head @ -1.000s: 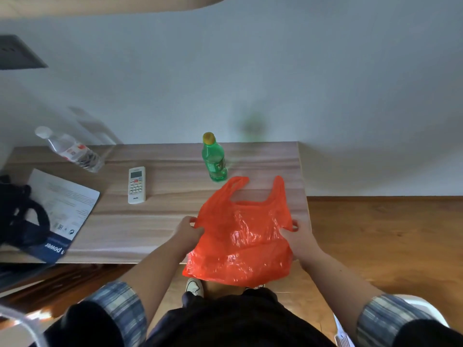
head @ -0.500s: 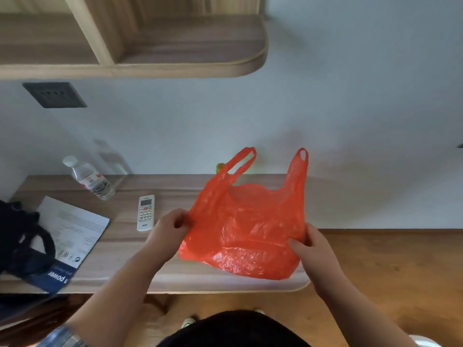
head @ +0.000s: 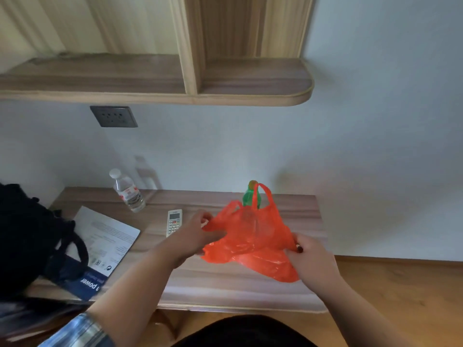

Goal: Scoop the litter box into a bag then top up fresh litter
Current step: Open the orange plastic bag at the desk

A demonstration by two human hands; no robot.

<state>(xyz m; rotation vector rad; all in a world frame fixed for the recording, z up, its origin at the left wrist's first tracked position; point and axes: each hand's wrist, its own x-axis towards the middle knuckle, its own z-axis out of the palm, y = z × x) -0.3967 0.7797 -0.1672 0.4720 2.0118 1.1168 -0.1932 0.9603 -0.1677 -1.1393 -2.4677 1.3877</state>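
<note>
Orange plastic bag [head: 253,242]: held up between the two hands, above the wooden desk [head: 225,284]; its left edge is in the left hand and its right edge in the right hand. Thin, glossy, crinkled film, partly see-through. Two loop handles stand up on the side away from the person, and the bottom corner sags below the right hand.
Left hand [head: 198,234]: fingers curled, pinching the bag's left edge; bunched film shows at the fingertips.
Right hand [head: 310,256]: fingers curled in, gripping the bag's right edge; lower than the left hand.
Green bottle [head: 247,198]: beyond both hands, behind the bag, upright; green plastic with a yellow cap, with one bag handle crossing in front of it.
Remote control [head: 174,221]: just left of the left hand, flat on the desk; white, slim, rectangular, with a small screen and keys.
Water bottle [head: 127,191]: further left and beyond, upright; clear plastic, white cap, red-and-white label.
Booklet [head: 107,236]: well left of the left hand, flat; white paper with a dark blue band.
Black bag [head: 30,236]: far left, soft fabric, its loop handles lying over the booklet.
Wall shelf [head: 150,81]: above the hands; wood grain, rounded end.
Wall socket [head: 114,116]: beneath the shelf; dark square plate.
Sleeve [head: 80,331]: on the left forearm; blue plaid cloth.
</note>
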